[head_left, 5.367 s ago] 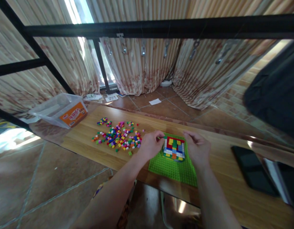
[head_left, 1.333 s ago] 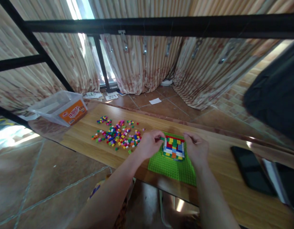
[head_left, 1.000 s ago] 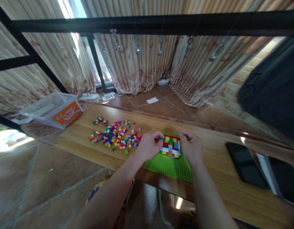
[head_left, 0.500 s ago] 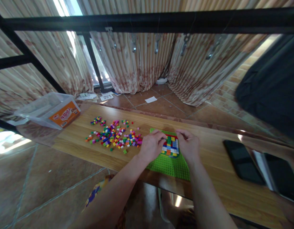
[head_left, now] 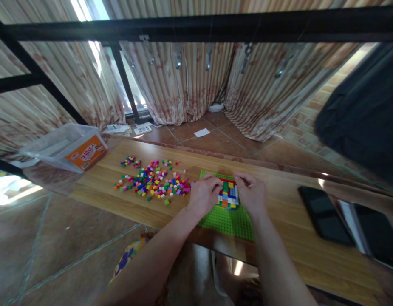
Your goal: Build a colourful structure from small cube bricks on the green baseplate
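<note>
- On the bench (head_left: pixel 288 212), the green plate (head_left: pixel 228 223) lies flat.
- Upon the plate, toward its far side, sits the model (head_left: pixel 230 197), a low stack of red, yellow, green, blue, white and orange pieces.
- Over the plate's left part, the left hand (head_left: pixel 204 193) covers the model's left side, fingers bent and close together (whether they pinch a piece, I cannot tell).
- At the plate's right, the right hand (head_left: pixel 253 193) is by the model's right side, thumb and fingers curled toward each other; I cannot tell if anything is between them.
- Left of the plate, loose bricks (head_left: pixel 151 180) lie scattered; farther left stands a clear tub (head_left: pixel 64 146) with an orange label (head_left: pixel 87 152).
- Right of the plate, well apart, lies a black slab (head_left: pixel 325 214).
- Beyond the plate, curtains (head_left: pixel 202 85) hang.
</note>
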Available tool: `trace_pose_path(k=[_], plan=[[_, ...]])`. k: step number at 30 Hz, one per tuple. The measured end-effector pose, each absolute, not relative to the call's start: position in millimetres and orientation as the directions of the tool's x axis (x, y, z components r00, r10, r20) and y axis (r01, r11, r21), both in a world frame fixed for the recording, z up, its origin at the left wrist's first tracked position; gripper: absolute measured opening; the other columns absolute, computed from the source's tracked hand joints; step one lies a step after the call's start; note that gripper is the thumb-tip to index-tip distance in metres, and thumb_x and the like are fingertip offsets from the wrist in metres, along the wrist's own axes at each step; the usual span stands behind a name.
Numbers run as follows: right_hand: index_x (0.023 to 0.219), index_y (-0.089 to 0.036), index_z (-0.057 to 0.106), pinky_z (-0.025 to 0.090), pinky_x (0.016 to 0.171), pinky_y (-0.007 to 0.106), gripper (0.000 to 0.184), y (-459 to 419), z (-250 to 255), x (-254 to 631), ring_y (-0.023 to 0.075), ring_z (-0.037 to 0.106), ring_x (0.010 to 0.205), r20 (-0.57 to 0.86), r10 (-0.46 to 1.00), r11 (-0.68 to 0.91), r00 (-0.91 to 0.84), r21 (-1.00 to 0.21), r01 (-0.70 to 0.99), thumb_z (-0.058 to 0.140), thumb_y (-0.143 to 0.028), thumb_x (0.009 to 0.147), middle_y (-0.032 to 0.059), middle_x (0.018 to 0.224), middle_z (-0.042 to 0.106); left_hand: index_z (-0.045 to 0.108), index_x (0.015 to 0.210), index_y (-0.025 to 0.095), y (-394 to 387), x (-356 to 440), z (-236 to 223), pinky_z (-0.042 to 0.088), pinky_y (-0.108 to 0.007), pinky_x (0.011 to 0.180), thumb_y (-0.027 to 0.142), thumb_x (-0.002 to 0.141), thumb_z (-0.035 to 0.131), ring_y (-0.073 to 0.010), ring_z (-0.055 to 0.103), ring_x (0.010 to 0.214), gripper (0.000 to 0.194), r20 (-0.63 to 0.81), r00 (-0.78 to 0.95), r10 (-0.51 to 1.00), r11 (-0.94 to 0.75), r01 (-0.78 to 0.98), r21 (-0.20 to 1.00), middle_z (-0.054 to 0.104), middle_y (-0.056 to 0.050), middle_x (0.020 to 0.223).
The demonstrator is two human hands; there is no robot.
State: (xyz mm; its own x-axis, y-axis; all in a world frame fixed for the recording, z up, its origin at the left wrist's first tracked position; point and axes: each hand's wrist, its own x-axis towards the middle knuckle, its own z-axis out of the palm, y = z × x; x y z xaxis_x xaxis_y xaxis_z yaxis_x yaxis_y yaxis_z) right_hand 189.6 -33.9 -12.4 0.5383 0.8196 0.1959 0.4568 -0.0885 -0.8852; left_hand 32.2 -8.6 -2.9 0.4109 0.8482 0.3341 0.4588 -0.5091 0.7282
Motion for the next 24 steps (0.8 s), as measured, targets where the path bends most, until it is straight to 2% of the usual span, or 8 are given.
trace_pose_path(k=[4, 9, 14, 19, 24], plan=[[0.089, -0.018, 0.074, 0.051, 0.077, 0.034, 0.031, -33.4, -14.5, 189.0, 0.0219, 0.068, 0.083, 0.191, 0.822, -0.093, 0.536, -0.885, 0.457, 0.055, -0.040, 0.077, 0.0076, 0.092, 0.075, 0.068, 0.078, 0.019, -8.3, 35.2, -5.1, 0.047, -0.025, 0.077, 0.012, 0.079, 0.063, -0.0134, 0.061, 0.082, 0.009, 0.335, 0.374, 0.865, -0.481, 0.423, 0.768, 0.065, -0.001, 0.085], [0.092, -0.016, 0.073, 0.051, 0.076, 0.035, 0.035, -33.2, -16.4, 187.1, 0.0218, 0.067, 0.082, 0.176, 0.844, -0.069, 0.507, -0.901, 0.428, 0.056, -0.043, 0.077, 0.0091, 0.092, 0.074, 0.067, 0.083, 0.018, -7.1, 37.6, -4.3, 0.047, -0.027, 0.078, 0.013, 0.074, 0.068, -0.0145, 0.060, 0.082, 0.010, 0.262, 0.303, 0.916, -0.380, 0.456, 0.805, 0.065, -0.001, 0.086], [0.100, -0.017, 0.070, 0.050, 0.086, 0.038, 0.040, -32.4, -18.6, 183.3, 0.0225, 0.066, 0.092, 0.141, 0.887, -0.025, 0.439, -0.935, 0.353, 0.063, -0.044, 0.071, 0.0092, 0.101, 0.072, 0.065, 0.089, 0.018, -6.2, 37.3, -5.1, 0.047, -0.027, 0.076, 0.016, 0.074, 0.069, -0.0146, 0.060, 0.080, 0.016, 0.216, 0.292, 0.932, -0.338, 0.477, 0.812, 0.065, -0.001, 0.087], [0.104, -0.020, 0.069, 0.048, 0.092, 0.043, 0.041, -31.9, -20.9, 181.0, 0.0239, 0.064, 0.100, 0.093, 0.921, -0.069, 0.377, -0.916, 0.396, 0.064, -0.040, 0.069, 0.0085, 0.109, 0.070, 0.064, 0.092, 0.017, -6.5, 37.5, -8.3, 0.048, -0.027, 0.074, 0.014, 0.075, 0.067, -0.0142, 0.059, 0.079, 0.018, 0.211, 0.295, 0.932, -0.332, 0.458, 0.825, 0.065, -0.002, 0.089], [0.105, -0.019, 0.068, 0.049, 0.092, 0.043, 0.039, -32.6, -20.5, 178.7, 0.0242, 0.065, 0.099, 0.110, 0.920, -0.071, 0.376, -0.896, 0.437, 0.063, -0.038, 0.071, 0.0087, 0.107, 0.071, 0.063, 0.094, 0.017, -6.6, 36.5, -7.3, 0.049, -0.027, 0.074, 0.012, 0.074, 0.066, -0.0144, 0.059, 0.079, 0.021, 0.206, 0.314, 0.927, -0.334, 0.439, 0.834, 0.064, -0.003, 0.089]])
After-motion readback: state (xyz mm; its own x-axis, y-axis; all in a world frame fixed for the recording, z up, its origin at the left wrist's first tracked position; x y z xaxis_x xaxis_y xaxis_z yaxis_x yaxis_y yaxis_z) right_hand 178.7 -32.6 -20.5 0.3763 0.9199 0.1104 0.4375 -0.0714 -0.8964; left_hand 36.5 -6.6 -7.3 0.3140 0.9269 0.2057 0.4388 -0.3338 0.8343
